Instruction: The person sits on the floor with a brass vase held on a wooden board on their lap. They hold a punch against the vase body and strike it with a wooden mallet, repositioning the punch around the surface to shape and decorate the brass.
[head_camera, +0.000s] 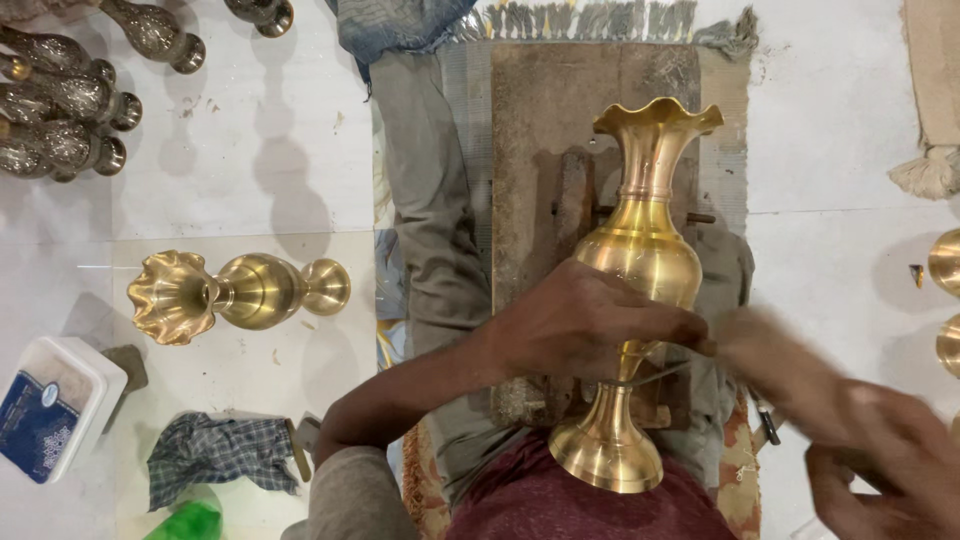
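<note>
Brass vase (640, 260), polished gold with a fluted rim, narrow neck and flared foot, lies at frame centre on a wooden block (545, 110), grasped at its belly by the left hand (590, 320); right hand (860, 440), lower right, is blurred, grip indeterminate.

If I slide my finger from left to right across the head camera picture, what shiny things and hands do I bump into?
Brass vase lying on its side → left hand → upright brass vase → blurred right hand → more brass pieces at the edge.

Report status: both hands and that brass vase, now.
Left hand gripping brass vase at its belly. Right hand blurred beside it, grip unclear. Vase lying over wooden block.
</note>
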